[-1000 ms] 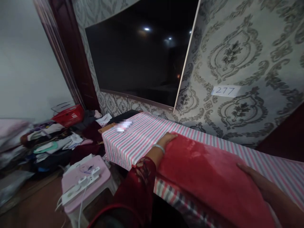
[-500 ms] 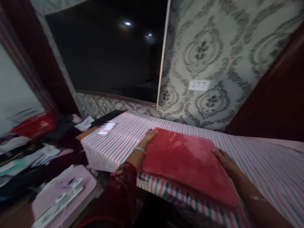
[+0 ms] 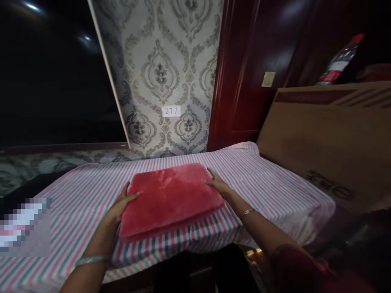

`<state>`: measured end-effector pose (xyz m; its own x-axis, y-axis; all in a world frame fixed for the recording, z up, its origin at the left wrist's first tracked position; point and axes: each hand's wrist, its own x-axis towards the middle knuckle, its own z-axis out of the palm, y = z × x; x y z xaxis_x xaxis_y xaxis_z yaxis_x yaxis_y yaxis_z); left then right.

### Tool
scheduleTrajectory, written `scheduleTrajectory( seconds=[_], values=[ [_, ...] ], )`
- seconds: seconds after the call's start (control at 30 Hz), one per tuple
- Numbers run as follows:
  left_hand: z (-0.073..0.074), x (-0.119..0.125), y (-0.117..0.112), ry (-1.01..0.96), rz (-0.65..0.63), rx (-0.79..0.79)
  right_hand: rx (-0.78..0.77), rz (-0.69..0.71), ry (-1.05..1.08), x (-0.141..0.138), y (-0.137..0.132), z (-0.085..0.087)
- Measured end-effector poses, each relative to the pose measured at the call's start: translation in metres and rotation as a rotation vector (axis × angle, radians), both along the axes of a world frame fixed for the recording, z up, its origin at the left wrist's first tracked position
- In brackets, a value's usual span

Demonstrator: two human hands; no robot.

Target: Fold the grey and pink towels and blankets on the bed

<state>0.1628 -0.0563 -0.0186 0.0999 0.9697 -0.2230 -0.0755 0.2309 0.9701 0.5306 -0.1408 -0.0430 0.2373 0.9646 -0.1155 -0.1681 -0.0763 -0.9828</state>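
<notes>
A folded red plush cloth lies flat on a table under a pink, grey and white striped cover. Its layers show along the front edge, close to the table's near side. My left hand grips the left edge, thumb on top and fingers at the side. On the opposite edge, my right hand holds the cloth near its far right corner, thumb on top. The fingertips under the edges are partly hidden.
A large cardboard box stands right of the table, with a red-capped bottle on top. Behind are a dark television, patterned wallpaper with a "277" label, and a dark red wooden panel. A blurred-out item lies left.
My view has swung right, bringing the box and bottle in and losing the clutter at left. My left hand has shifted from the cloth's far left corner down its left edge.
</notes>
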Motion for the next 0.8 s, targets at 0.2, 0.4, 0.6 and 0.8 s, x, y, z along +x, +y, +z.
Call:
scheduleTrajectory(
  seconds=[0.2, 0.4, 0.6, 0.8],
  values=[
    [0.059, 0.046, -0.018, -0.132, 0.045, 0.183, 0.18, 0.02, -0.332, 0.065, 0.021, 0.087],
    [0.03, 0.119, -0.06, -0.431, -0.022, 0.18, 0.153, -0.627, -0.571, 0.1, -0.007, 0.101],
    [-0.02, 0.138, -0.082, -0.375, 0.007, -0.025, -0.298, -0.342, -0.032, 0.017, -0.122, -0.041],
    [-0.031, 0.138, -0.108, -0.191, -0.055, 0.192, -0.084, -0.083, 0.497, -0.041, -0.135, -0.059]
  ],
)
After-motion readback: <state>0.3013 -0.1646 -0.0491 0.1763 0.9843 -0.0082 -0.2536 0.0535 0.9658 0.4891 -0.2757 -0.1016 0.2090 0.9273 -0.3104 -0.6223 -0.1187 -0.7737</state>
